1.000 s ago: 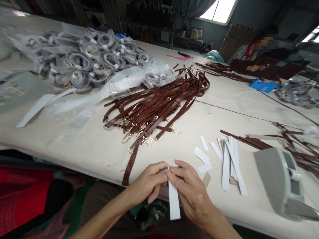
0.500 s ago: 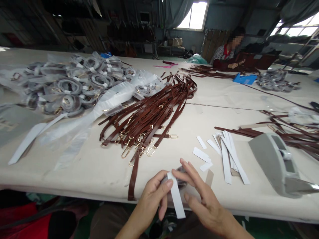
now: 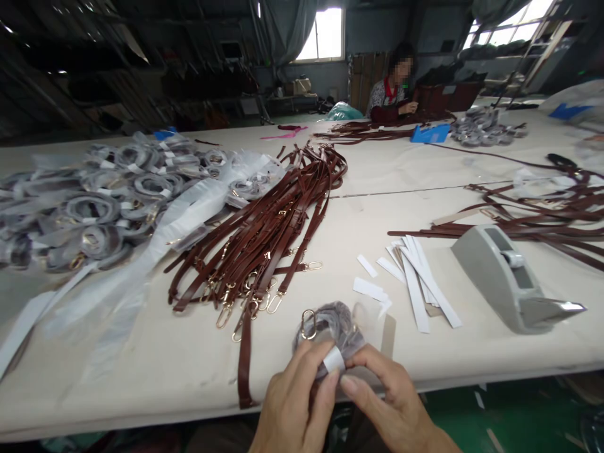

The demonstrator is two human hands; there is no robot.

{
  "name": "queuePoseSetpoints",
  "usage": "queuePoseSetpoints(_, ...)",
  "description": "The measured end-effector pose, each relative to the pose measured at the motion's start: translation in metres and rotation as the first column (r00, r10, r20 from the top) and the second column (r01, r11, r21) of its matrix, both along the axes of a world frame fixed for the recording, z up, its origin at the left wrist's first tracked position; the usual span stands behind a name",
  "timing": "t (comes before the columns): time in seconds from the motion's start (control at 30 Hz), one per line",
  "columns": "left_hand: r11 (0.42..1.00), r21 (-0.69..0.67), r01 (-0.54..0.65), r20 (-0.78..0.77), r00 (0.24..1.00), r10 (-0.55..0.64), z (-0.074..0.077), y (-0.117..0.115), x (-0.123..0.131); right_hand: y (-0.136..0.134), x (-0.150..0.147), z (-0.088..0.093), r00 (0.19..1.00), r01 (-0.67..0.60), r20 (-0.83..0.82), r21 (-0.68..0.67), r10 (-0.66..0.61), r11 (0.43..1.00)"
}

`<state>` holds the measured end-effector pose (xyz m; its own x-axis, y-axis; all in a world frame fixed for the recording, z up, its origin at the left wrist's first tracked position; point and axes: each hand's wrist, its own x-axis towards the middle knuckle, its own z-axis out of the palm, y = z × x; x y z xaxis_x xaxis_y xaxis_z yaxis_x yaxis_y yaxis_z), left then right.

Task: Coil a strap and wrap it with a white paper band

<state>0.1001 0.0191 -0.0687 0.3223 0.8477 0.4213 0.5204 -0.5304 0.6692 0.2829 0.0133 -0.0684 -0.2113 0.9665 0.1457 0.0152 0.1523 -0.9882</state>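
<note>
A coiled strap (image 3: 346,333) wrapped in clear plastic sits at the table's front edge, with a gold oval clasp (image 3: 308,324) showing on its far side. Around its near side is bent a white paper strip (image 3: 334,360). My left hand (image 3: 295,399) grips the coil from the left, its fingers and thumb pressed at the strip. From the right, my right hand (image 3: 396,396) holds the coil with index finger and thumb beside the strip's other edge. The strip's lower end is hidden by my fingers.
Brown leather straps (image 3: 264,245) with gold clasps lie beyond the coil. Plastic-wrapped coils (image 3: 94,207) are heaped at left. White paper strips (image 3: 418,283) and a grey tape dispenser (image 3: 500,277) are at right. Across the table, a person (image 3: 391,94) sits near more straps.
The paper strip hung down straight over the coil and is now folded around its near side. My right hand has closed in on the coil. The camera view has swung right.
</note>
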Motion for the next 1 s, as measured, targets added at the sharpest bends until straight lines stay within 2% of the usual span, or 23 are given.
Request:
queuePoseSetpoints(0.17, 1.0, -0.008, -0.016, 0.041, 0.999, 0.017, 0.003, -0.002, 0.004, 0.002, 0.0, -0.004, 1.0, -0.006, -0.022, 0.001, 0.006, 1.0)
queuePoseSetpoints(0.23, 0.991, -0.119, -0.058, 0.135, 0.988, 0.074, 0.008, -0.003, 0.009, 0.002, 0.0, -0.004, 1.0, 0.001, -0.019, 0.002, -0.001, 1.0)
queuePoseSetpoints(0.3, 0.943, -0.32, -0.089, 0.25, 0.952, 0.175, 0.013, -0.004, 0.018, 0.002, -0.001, -0.004, 0.999, 0.034, 0.025, 0.038, -0.035, 0.999)
queuePoseSetpoints(0.4, 0.779, -0.624, -0.059, 0.381, 0.848, 0.369, 0.015, -0.004, 0.034, 0.005, -0.002, -0.003, 0.979, 0.091, 0.159, 0.228, -0.129, 0.969)
queuePoseSetpoints(0.47, 0.692, -0.722, -0.007, 0.443, 0.764, 0.47, 0.013, -0.004, 0.043, 0.009, -0.002, -0.002, 0.945, 0.099, 0.249, 0.405, -0.214, 0.909)
queuePoseSetpoints(0.53, 0.65, -0.759, 0.043, 0.503, 0.672, 0.543, 0.01, -0.002, 0.051, 0.013, -0.001, -0.002, 0.907, 0.07, 0.316, 0.542, -0.28, 0.837)
queuePoseSetpoints(0.6, 0.619, -0.78, 0.097, 0.55, 0.579, 0.602, 0.006, 0.0, 0.056, 0.015, 0.001, -0.001, 0.876, 0.029, 0.365, 0.61, -0.314, 0.792)
queuePoseSetpoints(0.67, 0.583, -0.797, 0.157, 0.575, 0.495, 0.652, 0.004, 0.002, 0.059, 0.014, 0.003, 0.001, 0.871, -0.024, 0.393, 0.632, -0.294, 0.775)
queuePoseSetpoints(0.77, 0.558, -0.804, 0.207, 0.589, 0.407, 0.698, 0.003, 0.006, 0.061, 0.012, 0.011, 0.007, 0.913, -0.082, 0.353, 0.648, -0.203, 0.757)
queuePoseSetpoints(0.83, 0.569, -0.799, 0.193, 0.595, 0.39, 0.703, 0.002, 0.009, 0.061, 0.015, 0.021, 0.009, 0.938, -0.02, 0.278, 0.638, -0.207, 0.769)
queuePoseSetpoints(0.87, 0.577, -0.797, 0.18, 0.596, 0.396, 0.699, 0.002, 0.01, 0.061, 0.018, 0.027, 0.01, 0.934, 0.052, 0.249, 0.614, -0.256, 0.787)
queuePoseSetpoints(0.93, 0.588, -0.793, 0.159, 0.594, 0.422, 0.685, 0.003, 0.011, 0.062, 0.03, 0.043, 0.009, 0.874, 0.214, 0.264, 0.545, -0.408, 0.811)
queuePoseSetpoints(1.0, 0.597, -0.79, 0.137, 0.588, 0.446, 0.675, 0.002, 0.011, 0.061, 0.042, 0.062, 0.007, 0.768, 0.341, 0.336, 0.506, -0.545, 0.792)
